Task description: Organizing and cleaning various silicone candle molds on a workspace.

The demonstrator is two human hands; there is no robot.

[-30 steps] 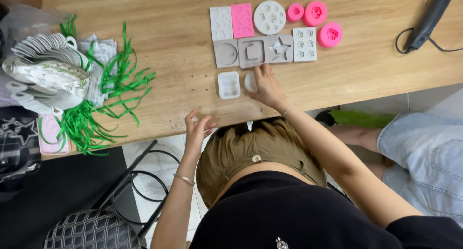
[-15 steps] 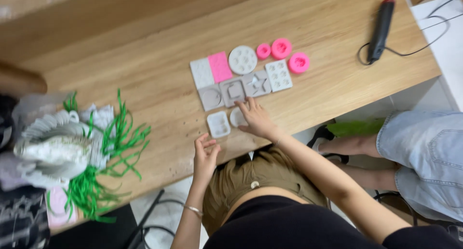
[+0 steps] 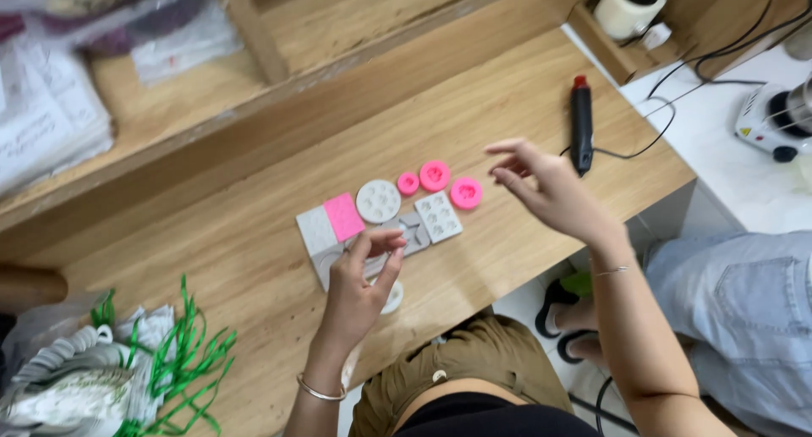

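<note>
Silicone moulds lie in a cluster on the wooden table point(image 3: 507, 251): a pink rectangle point(image 3: 344, 216), a pale grey rectangle point(image 3: 315, 230), a round white one point(image 3: 378, 201), a white square with flower cavities point(image 3: 438, 216) and three round pink ones point(image 3: 435, 175). My left hand point(image 3: 359, 289) hovers over the grey moulds point(image 3: 414, 232), fingers curled and apart, hiding most of them. A small white mould point(image 3: 394, 299) peeks out beside its palm. My right hand point(image 3: 545, 187) is raised above the table's right part, fingers spread and holding nothing, close to a black corded tool point(image 3: 581, 128).
Green ribbon strips point(image 3: 182, 361) and a stack of white patterned pieces point(image 3: 68, 386) lie at the lower left. A tape roll point(image 3: 627, 5) and a small white hot plate point(image 3: 765, 111) are at the upper right. Another person in denim shorts point(image 3: 744, 318) sits to the right.
My right hand left the small white mould, rose and swung right towards the black tool. My left hand moved from the table edge up over the grey moulds. The view tilted towards the shelf.
</note>
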